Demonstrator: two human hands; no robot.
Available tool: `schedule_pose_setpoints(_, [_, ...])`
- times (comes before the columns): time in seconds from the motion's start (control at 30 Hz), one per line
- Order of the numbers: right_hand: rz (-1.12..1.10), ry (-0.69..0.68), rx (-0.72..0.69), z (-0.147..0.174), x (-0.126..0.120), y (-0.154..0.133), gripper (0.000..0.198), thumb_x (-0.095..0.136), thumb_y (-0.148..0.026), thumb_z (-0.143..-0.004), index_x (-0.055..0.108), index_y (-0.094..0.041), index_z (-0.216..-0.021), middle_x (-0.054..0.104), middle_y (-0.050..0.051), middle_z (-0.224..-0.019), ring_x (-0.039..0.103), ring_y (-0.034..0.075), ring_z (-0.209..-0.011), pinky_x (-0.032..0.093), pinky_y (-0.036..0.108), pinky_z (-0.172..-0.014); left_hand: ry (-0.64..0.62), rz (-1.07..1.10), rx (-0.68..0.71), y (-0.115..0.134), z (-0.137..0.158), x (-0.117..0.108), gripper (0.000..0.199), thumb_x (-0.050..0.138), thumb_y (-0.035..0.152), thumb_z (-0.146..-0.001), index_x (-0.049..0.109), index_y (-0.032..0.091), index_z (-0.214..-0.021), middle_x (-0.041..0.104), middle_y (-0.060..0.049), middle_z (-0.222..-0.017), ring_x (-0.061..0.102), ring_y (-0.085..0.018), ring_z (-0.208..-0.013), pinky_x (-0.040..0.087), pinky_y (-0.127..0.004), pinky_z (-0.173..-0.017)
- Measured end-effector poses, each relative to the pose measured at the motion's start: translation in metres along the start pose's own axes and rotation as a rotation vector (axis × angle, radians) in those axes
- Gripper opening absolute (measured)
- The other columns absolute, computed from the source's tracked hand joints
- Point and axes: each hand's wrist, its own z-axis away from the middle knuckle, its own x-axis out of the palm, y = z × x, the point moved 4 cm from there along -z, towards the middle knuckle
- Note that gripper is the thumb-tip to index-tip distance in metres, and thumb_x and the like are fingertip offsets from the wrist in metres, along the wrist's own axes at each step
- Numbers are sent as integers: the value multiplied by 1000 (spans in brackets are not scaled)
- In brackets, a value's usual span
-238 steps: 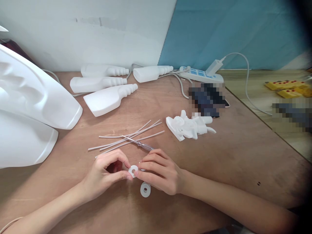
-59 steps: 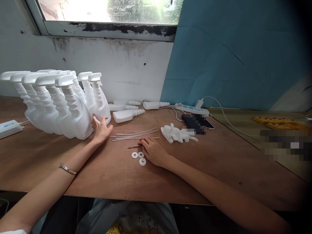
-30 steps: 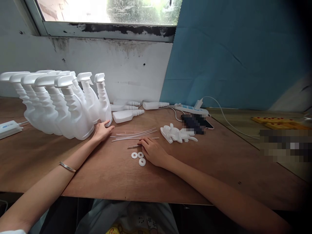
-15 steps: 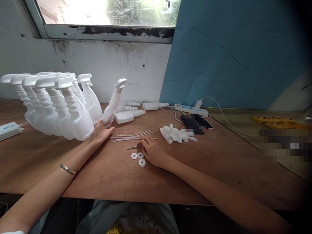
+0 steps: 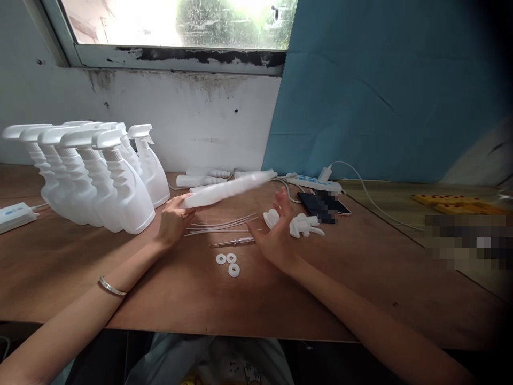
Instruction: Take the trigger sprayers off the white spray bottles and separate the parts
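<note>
My left hand (image 5: 173,219) grips a white spray bottle (image 5: 224,190) by its base. The bottle leans far to the right, nearly level above the table, and is smeared by motion. My right hand (image 5: 278,235) is raised with its fingers apart, holding nothing. By its fingers lies a slim screwdriver (image 5: 236,242) with a clear handle. Thin white tubes (image 5: 224,223) are spread out behind the screwdriver. Several white ring washers (image 5: 220,259) rest in front of it. A pile of white trigger spray heads (image 5: 303,224) sits partly behind my right hand.
Assembled white spray bottles (image 5: 130,192) stand in rows at the left. More bottles without heads (image 5: 200,180) lie near the wall. A power strip (image 5: 315,182) with cables and phones (image 5: 315,206) are at the back right. A white plug box (image 5: 18,215) lies at the left edge.
My left hand has lifted the spray bottle and swung its top over to the right. My right hand has let go of the screwdriver and risen, fingers spreading.
</note>
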Motion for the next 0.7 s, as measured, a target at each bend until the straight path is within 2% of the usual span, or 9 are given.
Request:
schedule_pose_setpoints(0.07, [65, 35, -33, -5, -5, 2, 84, 61, -28, -78, 1, -28, -138, 10, 12, -145, 24, 31, -130, 33, 54, -99, 11, -79, 167, 13, -1, -2, 23, 54, 25, -82, 69, 19, -66, 63, -8, -111, 56, -24, -102, 41, -37, -86])
schedule_pose_setpoints(0.13, [154, 27, -58, -9, -9, 5, 76, 59, -27, -80, 9, -26, -137, 23, 13, -142, 31, 31, -126, 35, 53, -97, 50, -128, 283, 22, -1, -7, 23, 56, 23, -82, 67, 18, -63, 63, -9, -109, 56, -23, -100, 42, -37, -84])
schedule_pose_setpoints(0.23, [275, -6, -106, -13, -12, 14, 50, 54, -23, -83, 32, -23, -128, 46, 12, -125, 44, 28, -114, 39, 49, -92, 120, -132, 345, 25, -1, -17, 15, 60, 22, -79, 66, 21, -65, 62, -8, -109, 56, -22, -100, 41, -38, -83])
schedule_pose_setpoints(0.3, [313, -20, -149, -14, -15, 21, 32, 51, -20, -85, 44, -21, -116, 55, 9, -111, 50, 25, -103, 43, 43, -87, 154, -97, 381, 23, -1, -22, 8, 63, 22, -76, 65, 23, -69, 61, -6, -109, 55, -22, -100, 41, -40, -83])
schedule_pose_setpoints(0.37, [361, -34, -211, -14, -17, 24, 22, 52, -19, -84, 50, -20, -106, 61, 7, -101, 54, 23, -92, 45, 38, -79, 192, -52, 443, 22, -1, -27, 6, 65, 19, -72, 64, 24, -73, 58, -6, -109, 55, -23, -100, 41, -41, -83])
schedule_pose_setpoints(0.43, [435, -50, -295, -15, -19, 24, 19, 55, -19, -83, 52, -19, -102, 64, 6, -97, 55, 22, -84, 44, 36, -72, 231, -17, 494, 21, 0, -30, 15, 66, 14, -68, 63, 25, -77, 54, -6, -113, 53, -24, -102, 42, -44, -84])
schedule_pose_setpoints(0.57, [486, -40, -428, -16, -23, 17, 22, 61, -19, -79, 52, -19, -98, 67, 5, -90, 58, 21, -79, 41, 35, -69, 263, 34, 506, 20, -2, -32, 26, 60, 5, -64, 61, 24, -82, 41, -5, -125, 43, -29, -115, 43, -46, -89])
schedule_pose_setpoints(0.7, [289, -45, -436, -15, -21, 16, 23, 62, -19, -77, 49, -21, -96, 66, 6, -94, 60, 22, -90, 45, 37, -78, 330, 38, 397, 15, -5, -35, 26, 55, 5, -67, 61, 22, -86, 31, -5, -133, 37, -31, -121, 38, -49, -96])
